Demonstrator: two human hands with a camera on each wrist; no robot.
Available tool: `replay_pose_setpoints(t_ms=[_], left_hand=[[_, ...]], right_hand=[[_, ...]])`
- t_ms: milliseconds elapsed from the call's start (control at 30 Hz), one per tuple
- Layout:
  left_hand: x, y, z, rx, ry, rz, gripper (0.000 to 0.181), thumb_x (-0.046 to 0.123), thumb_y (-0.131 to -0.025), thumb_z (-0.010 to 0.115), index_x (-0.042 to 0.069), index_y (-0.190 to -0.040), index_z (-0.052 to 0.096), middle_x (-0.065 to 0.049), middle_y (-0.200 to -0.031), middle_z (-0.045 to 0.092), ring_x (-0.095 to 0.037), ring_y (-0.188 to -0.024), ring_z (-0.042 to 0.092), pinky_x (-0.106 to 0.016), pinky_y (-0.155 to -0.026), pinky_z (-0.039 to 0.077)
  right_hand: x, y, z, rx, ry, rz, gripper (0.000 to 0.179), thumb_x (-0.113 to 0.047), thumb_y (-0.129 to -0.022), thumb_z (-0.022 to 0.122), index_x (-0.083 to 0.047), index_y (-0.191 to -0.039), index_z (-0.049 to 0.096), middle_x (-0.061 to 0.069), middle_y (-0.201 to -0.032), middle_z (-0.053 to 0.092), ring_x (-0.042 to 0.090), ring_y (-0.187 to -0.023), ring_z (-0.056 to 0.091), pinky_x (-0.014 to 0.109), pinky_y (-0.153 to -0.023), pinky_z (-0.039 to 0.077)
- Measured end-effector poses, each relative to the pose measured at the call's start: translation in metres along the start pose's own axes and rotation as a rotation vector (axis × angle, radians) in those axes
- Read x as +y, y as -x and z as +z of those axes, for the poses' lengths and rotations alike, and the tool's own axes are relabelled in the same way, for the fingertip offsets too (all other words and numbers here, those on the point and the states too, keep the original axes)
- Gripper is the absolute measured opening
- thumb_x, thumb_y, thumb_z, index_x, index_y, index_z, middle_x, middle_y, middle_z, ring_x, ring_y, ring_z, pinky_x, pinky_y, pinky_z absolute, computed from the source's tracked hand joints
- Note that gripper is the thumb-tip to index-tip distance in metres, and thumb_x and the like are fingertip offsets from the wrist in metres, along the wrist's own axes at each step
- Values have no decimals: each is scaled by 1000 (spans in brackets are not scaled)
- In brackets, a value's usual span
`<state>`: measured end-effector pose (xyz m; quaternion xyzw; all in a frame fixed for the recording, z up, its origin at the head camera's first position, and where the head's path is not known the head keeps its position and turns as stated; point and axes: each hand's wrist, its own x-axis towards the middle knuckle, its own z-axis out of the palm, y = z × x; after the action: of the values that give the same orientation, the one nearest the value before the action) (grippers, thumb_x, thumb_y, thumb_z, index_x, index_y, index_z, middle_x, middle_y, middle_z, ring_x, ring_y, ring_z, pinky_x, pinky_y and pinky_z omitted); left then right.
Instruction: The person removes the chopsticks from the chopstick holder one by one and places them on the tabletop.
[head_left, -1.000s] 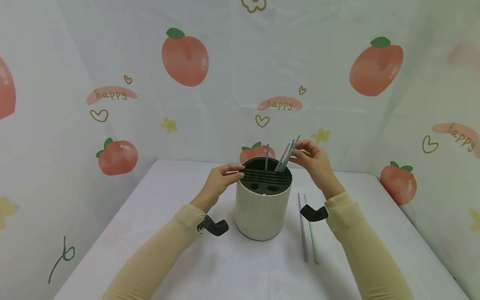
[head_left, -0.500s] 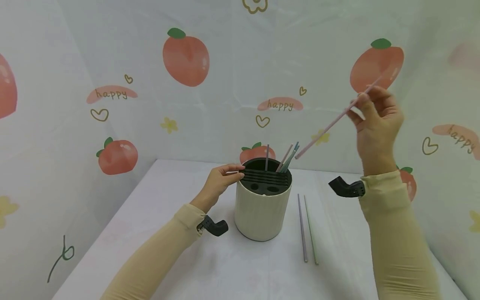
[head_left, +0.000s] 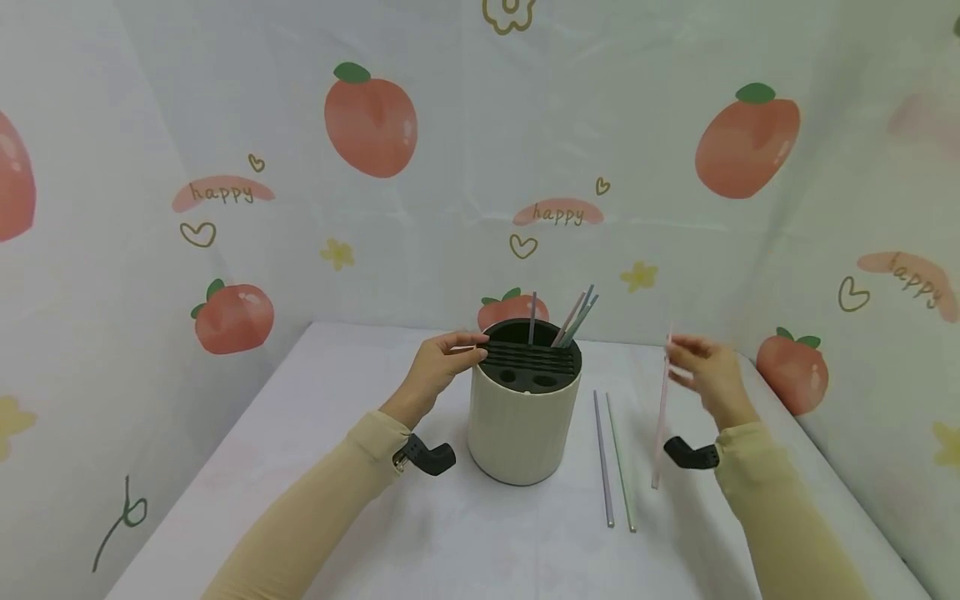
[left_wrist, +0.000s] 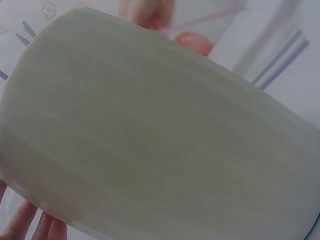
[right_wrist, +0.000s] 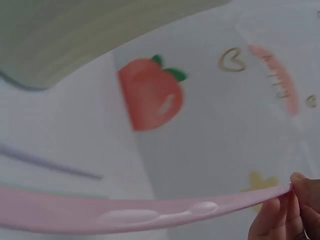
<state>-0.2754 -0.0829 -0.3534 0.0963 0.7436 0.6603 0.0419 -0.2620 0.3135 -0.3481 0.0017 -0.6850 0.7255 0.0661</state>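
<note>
A cream cylindrical utensil holder [head_left: 522, 433] with a slotted black top stands mid-table. My left hand [head_left: 435, 371] rests straight fingertips on its upper left rim; in the left wrist view its fingers [left_wrist: 22, 220] show along the holder's lower edge. Several chopsticks [head_left: 576, 318] in pink, teal and purple stick up from the open back section. To the right, my right hand [head_left: 708, 375] pinches a pink chopstick [head_left: 662, 417] near its upper end, and the stick points down toward the table. The pinching fingertips [right_wrist: 280, 212] also show in the right wrist view.
A purple chopstick [head_left: 603, 458] and a green chopstick [head_left: 621, 462] lie side by side on the white table [head_left: 420, 542], right of the holder. A fruit-printed white cloth [head_left: 442, 250] hangs behind and along the sides.
My right hand has drawn a pink chopstick from the holder, lifted it up and right, then lowered it over the table's right part. The left hand has stayed at the rim.
</note>
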Motion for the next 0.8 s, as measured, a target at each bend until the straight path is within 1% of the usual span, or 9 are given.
replay_pose_setpoints(t_ms=[67,100,167,200,300,400,600,800], left_hand=[[0,0,0,-1,2,-2,33,18,-89,69,8,-121,67,-10,-134,55,-28,-127,51,-52,-111,36],[4,4,1,-3,1,-2,33,17,-90,68,7,-121,67,-11,-134,55,-29,-127,50,-53,-111,35],[13,10,2,-8,1,-8,33,15,-90,68,5,-121,66,-12,-135,54,-31,-127,51,-52,-111,36],[17,13,3,-10,-1,-11,33,14,-90,67,4,-122,66,-13,-135,54,-31,-127,51,-52,-111,36],[30,22,4,-11,1,-19,32,11,-90,66,1,-121,65,-14,-135,54,-32,-127,51,-50,-110,37],[31,22,4,-8,3,-26,32,10,-90,66,1,-121,65,-14,-134,54,-31,-126,51,-49,-110,37],[30,22,3,-9,6,-23,32,10,-91,65,1,-121,65,-14,-134,54,-32,-126,51,-49,-111,37],[30,21,2,-10,7,-16,33,10,-91,65,0,-122,64,-14,-137,52,-32,-125,52,-48,-110,38]], right_hand=[[30,0,-3,-22,153,80,25,-12,-95,62,2,-115,62,-15,-83,66,1,-78,63,20,-70,57],[43,1,-3,-33,223,116,33,-13,-96,61,7,-121,58,-13,-86,67,1,-79,63,21,-71,57],[63,3,-1,-55,322,168,46,-15,-96,60,15,-129,48,-10,-89,67,2,-81,61,21,-72,57],[70,4,0,-65,355,194,49,-15,-97,60,17,-131,45,-8,-91,67,3,-81,61,22,-72,57],[85,6,5,-88,407,235,47,-13,-97,59,18,-130,46,3,-96,68,8,-81,62,24,-71,58],[95,5,7,-87,431,253,42,-10,-96,60,18,-125,50,7,-94,69,10,-78,63,25,-68,58],[112,-1,8,-81,489,276,33,-8,-94,62,17,-115,56,3,-86,67,7,-72,61,22,-62,55],[118,-5,12,-61,510,304,32,-5,-91,63,17,-113,56,5,-81,67,7,-68,61,23,-60,56]])
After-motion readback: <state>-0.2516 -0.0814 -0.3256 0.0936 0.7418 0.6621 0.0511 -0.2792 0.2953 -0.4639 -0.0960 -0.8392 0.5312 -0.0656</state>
